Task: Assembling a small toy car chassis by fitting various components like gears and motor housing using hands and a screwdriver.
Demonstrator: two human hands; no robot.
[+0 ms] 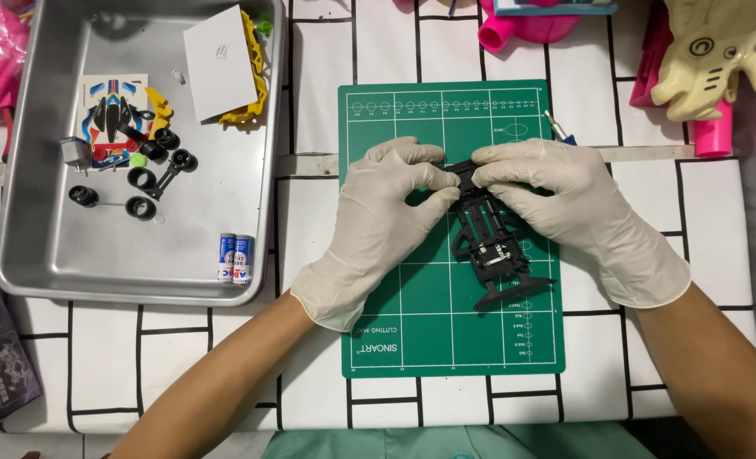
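A shallow rectangular metal tray (38,255) sits at the left on the white cloth with black grid lines (310,110). It holds a white paper card (218,61) lying over a yellow plastic parts frame (254,81), a printed sticker sheet (110,106), several small black wheels (141,178), some joined on thin axles, a small silver motor (75,153) and two blue-and-white cylindrical batteries (234,257) against the near wall.

On the green cutting mat (420,340) at centre, both hands in cream rubber gloves meet over a black plastic toy-car chassis (492,246). The left hand (386,212) has its fingers curled, thumb and fingertips pinching the far end of the chassis. The right hand (565,204) lies across the same end, fingers bent and closed on it; the near end rests on the mat.

The far end of the chassis is covered by the fingers, so the exact contact cannot be made out. A slim metal-tipped tool (556,126) shows only partly behind the right hand. Pink plastic items (522,25) and a cream plastic toy (709,59) are cut off by the upper edge.
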